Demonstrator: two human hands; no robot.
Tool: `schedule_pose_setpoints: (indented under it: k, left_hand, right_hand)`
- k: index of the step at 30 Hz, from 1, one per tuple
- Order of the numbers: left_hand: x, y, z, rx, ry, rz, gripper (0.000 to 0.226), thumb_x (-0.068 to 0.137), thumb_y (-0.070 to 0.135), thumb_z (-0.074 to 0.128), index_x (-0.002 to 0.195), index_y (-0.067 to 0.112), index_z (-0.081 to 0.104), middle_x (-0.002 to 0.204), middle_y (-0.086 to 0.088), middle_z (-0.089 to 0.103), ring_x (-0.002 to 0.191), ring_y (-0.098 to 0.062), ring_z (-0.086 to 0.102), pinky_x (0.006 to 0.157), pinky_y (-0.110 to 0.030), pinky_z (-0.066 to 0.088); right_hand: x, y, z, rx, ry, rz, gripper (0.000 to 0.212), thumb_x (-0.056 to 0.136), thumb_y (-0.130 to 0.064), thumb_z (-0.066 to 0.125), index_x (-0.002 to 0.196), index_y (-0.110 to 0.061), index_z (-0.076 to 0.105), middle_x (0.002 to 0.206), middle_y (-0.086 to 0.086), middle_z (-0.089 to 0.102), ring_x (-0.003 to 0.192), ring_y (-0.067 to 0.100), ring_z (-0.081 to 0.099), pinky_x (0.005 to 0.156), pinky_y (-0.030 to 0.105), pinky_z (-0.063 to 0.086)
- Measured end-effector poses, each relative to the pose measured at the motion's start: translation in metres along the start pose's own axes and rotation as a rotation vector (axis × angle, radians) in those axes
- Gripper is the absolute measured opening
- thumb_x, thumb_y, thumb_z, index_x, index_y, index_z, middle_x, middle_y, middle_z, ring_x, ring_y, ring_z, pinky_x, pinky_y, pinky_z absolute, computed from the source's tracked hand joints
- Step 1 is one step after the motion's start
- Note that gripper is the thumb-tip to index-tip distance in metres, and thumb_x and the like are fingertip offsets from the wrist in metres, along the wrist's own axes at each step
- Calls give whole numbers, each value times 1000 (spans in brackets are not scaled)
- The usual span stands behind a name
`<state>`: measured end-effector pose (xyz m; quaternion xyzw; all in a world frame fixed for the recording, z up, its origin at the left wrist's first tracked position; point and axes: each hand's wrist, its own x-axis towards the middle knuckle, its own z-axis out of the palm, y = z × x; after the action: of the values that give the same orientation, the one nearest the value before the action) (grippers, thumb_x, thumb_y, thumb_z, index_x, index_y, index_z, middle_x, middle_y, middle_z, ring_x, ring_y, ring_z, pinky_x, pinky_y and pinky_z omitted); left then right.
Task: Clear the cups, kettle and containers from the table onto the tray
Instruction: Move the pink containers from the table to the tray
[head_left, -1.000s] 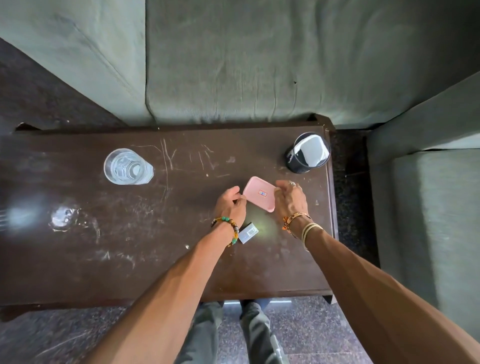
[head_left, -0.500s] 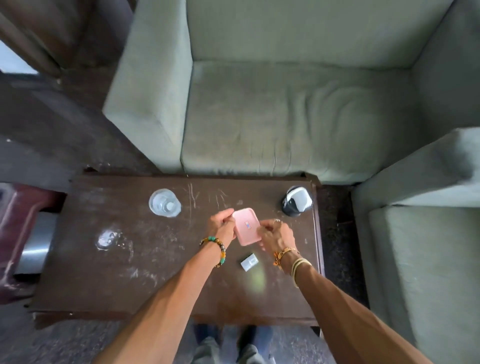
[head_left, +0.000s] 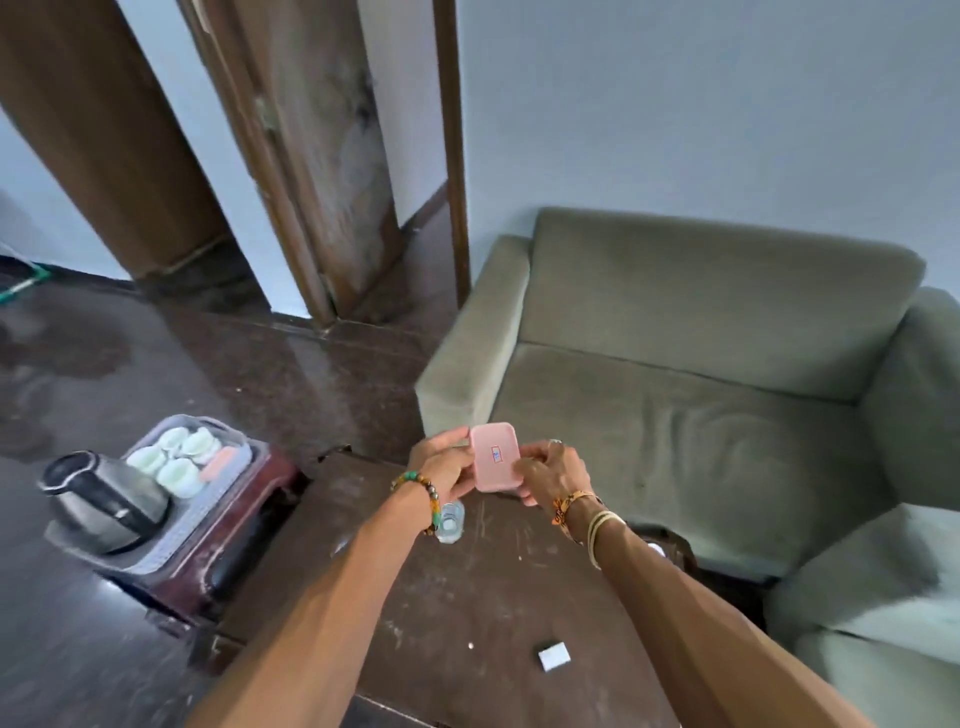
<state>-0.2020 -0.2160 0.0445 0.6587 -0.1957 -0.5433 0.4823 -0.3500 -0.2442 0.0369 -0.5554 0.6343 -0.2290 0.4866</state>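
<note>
Pink container (head_left: 495, 457) lifted off table (head_left: 467, 597), L hand (head_left: 441, 467) & R hand (head_left: 553, 473) gripping its sides; glass (head_left: 451, 526) half-hidden behind L wrist (head_left: 415, 496).

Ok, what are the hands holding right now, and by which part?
Both hold the pink container: the left hand grips its left long edge, the right hand pinches its right edge near the lower corner.

By my left hand (head_left: 441, 467) I see a beaded bracelet (head_left: 423, 488) of green, amber and dark beads. My right hand (head_left: 550, 473) wears a ring (head_left: 555, 442); its wrist carries an orange woven band (head_left: 569, 506) and pale bangles (head_left: 602, 525).
</note>
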Motion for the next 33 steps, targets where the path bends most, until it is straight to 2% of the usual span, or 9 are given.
schedule_pose_setpoints:
  k: [3,5,8,12,16,19,26,29,33]
  left_hand:
    - [-29,14,-43,-14,-11,-20,37,90,-4,54,114,23,63,89,-12,64,75,-17,59,75,-38,55]
    - [-42,14,-70,-18,7,-5,37,90,-3,55,112,26,64,90,-11,67,77,-18,61,78,-39,56]
    - [-59,5,-112,-58,42,12,38,88,-2,57,111,27,65,90,-8,69,80,-18,64,69,-35,57]
    - [-93,-12,-180,-138,124,6,35,87,-4,58,114,18,62,89,-6,68,79,-17,63,65,-33,55]
    - [-136,-22,-253,-182,139,20,36,88,-7,56,117,12,63,95,-4,68,87,-16,63,72,-32,55]
    - [-165,-13,-304,-235,165,68,37,89,-10,52,115,14,64,96,-4,67,89,-16,62,68,-28,54]
    - [-180,1,-393,-308,305,78,39,87,-8,56,106,23,68,94,-5,66,83,-19,60,62,-30,54]
    - [-172,-8,-422,-316,349,56,43,87,-9,55,114,22,66,106,-8,65,88,-20,60,60,-31,53]
    - [-155,-12,-458,-330,407,29,37,87,-8,57,107,22,68,108,-10,66,90,-21,61,58,-30,53]
  right_hand:
    - [-25,-25,25,-9,-26,-46,25,78,-13,60,99,-14,73,62,6,69,49,16,64,53,27,60]
    - [-40,-33,43,-26,-53,-74,19,81,-20,62,98,-16,71,66,7,71,53,17,67,58,31,61]
    - [-62,-42,76,-51,-91,-102,10,83,-21,63,92,-18,66,68,9,72,59,23,71,67,38,62]
    - [-105,-51,133,-58,-169,-109,7,84,-18,63,90,-14,62,54,5,65,39,12,58,40,22,49]
    - [-151,-72,191,-92,-256,-160,9,85,-17,64,92,-12,63,66,12,69,53,22,64,56,36,60]
    - [-181,-101,230,-117,-306,-228,9,84,-17,65,91,-12,63,67,13,70,56,25,65,65,45,62]
    - [-212,-147,306,-89,-399,-311,13,86,-20,64,95,-10,61,70,12,72,54,20,65,56,35,61]
    - [-207,-150,342,-111,-461,-299,12,86,-18,63,94,-9,61,70,11,71,53,21,65,52,34,60]
    - [-186,-156,392,-126,-564,-235,8,86,-13,64,88,-9,58,64,10,67,45,20,58,44,30,54]
